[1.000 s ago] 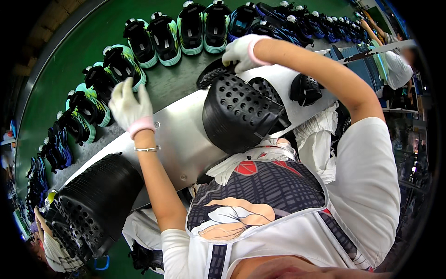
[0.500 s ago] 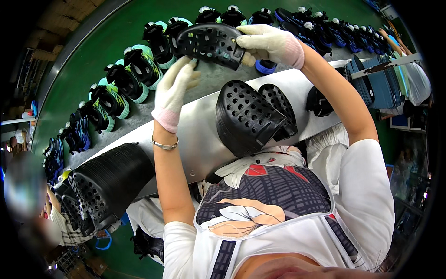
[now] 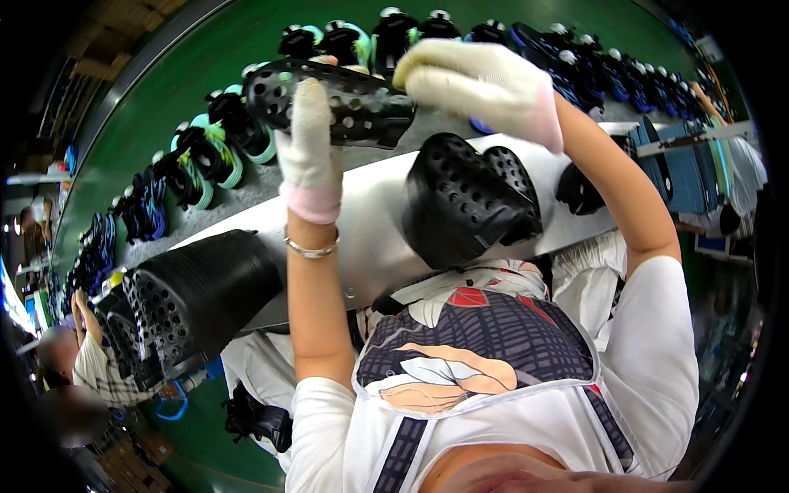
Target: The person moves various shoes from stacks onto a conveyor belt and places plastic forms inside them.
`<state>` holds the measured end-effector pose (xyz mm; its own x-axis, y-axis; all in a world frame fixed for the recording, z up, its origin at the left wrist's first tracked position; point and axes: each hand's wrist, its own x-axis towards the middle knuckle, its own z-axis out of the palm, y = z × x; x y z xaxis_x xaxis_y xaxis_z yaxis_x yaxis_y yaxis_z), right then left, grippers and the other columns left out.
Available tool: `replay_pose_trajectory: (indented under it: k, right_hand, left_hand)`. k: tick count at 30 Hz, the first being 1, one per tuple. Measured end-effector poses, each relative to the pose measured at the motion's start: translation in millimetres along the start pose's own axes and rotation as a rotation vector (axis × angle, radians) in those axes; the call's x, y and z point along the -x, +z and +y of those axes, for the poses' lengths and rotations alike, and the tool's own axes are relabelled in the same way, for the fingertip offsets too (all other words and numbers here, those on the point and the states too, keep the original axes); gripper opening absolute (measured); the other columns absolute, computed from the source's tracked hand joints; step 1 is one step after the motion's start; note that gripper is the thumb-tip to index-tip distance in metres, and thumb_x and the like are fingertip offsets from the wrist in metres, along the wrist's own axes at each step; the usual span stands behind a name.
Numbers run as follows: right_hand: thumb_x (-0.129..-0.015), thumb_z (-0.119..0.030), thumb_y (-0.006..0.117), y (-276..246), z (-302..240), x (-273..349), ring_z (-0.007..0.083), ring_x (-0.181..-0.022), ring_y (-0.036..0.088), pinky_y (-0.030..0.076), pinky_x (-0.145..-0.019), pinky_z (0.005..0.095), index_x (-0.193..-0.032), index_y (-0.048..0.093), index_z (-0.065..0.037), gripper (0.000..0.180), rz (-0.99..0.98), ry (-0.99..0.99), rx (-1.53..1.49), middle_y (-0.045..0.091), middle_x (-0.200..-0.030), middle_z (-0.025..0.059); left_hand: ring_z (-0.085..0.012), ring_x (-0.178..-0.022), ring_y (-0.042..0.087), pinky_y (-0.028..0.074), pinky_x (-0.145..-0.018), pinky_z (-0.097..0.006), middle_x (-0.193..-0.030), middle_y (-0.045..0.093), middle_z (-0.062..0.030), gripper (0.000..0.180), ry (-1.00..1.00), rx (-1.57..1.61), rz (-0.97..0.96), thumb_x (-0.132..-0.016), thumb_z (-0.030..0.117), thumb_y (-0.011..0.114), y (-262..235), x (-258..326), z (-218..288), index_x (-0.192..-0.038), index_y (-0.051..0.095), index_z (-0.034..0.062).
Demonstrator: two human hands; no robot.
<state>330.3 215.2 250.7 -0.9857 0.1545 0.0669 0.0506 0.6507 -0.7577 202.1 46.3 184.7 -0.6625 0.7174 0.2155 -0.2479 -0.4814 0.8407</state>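
Both my hands wear white gloves and hold one black perforated clog upper (image 3: 349, 99) raised in front of me. My left hand (image 3: 309, 148) grips its left half from below. My right hand (image 3: 481, 82) closes over its right end. Below it, on the grey metal shelf (image 3: 370, 230), lie two more black perforated uppers (image 3: 468, 201), nested side by side. A silver bracelet sits on my left wrist.
A green conveyor (image 3: 164, 99) carries a curved row of black shoes with teal and blue soles (image 3: 222, 148). A tall stack of black uppers (image 3: 189, 304) lies at the lower left. Blue flat pieces (image 3: 690, 164) stand at the right. Another person (image 3: 90, 370) sits at the far left.
My hands went from apart, at the shelf and belt, to both holding a black upper, lifting it closer. My left hand shifted under its left half.
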Motion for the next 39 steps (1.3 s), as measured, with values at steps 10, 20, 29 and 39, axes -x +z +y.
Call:
replay_pose_trajectory:
  k: [10,20,29,39]
  right_hand:
    - [-0.083,-0.048,0.053,44.6,-31.9,-38.3,0.0369,-0.068,0.063,0.051,-0.064,0.0429,-0.081,0.059,0.0,0.049,-0.19,0.026,0.563,0.062,-0.068,0.0195]
    - [-0.082,-0.049,0.053,45.2,-31.8,-114.5,0.0323,-0.077,0.064,0.051,-0.073,0.0388,-0.095,0.064,0.004,0.056,-0.386,0.284,0.566,0.064,-0.077,0.0205]
    - [-0.079,-0.054,0.056,71.2,-17.0,-187.3,0.026,-0.075,0.062,0.049,-0.072,0.0361,-0.097,0.069,0.001,0.059,-0.53,0.287,0.593,0.066,-0.08,0.0164]
    - [-0.079,-0.046,0.054,138.1,-10.8,-258.7,0.0297,-0.078,0.065,0.052,-0.073,0.0376,-0.096,0.069,0.001,0.053,-0.436,0.322,0.754,0.068,-0.088,0.0189]
  left_hand:
    - [-0.012,-0.075,0.062,0.052,-0.062,-0.026,-0.088,0.063,-0.0034,0.041,-0.058,0.026,0.413,-0.092,0.044,0.059,-15.5,10.0,-18.3,-0.101,0.06,0.0042]
    - [-0.0304,-0.096,0.061,0.049,-0.084,-0.036,-0.114,0.059,-0.0162,0.041,-0.064,-1.234,0.428,-0.086,0.032,0.06,-122.2,-11.6,-29.5,-0.116,0.062,0.0044]
    - [-0.0405,-0.09,0.059,0.049,-0.076,-0.047,-0.103,0.056,-0.0179,0.018,-0.104,-1.39,0.327,-0.087,0.019,0.059,-137.6,-23.6,-61.1,-0.097,0.059,0.0043]
    - [-0.0383,-0.095,0.059,0.048,-0.082,-0.047,-0.101,0.063,-0.0168,0.028,-0.407,-1.519,0.193,-0.089,0.031,0.053,-139.7,-32.4,-47.9,-0.098,0.064,0.0065]
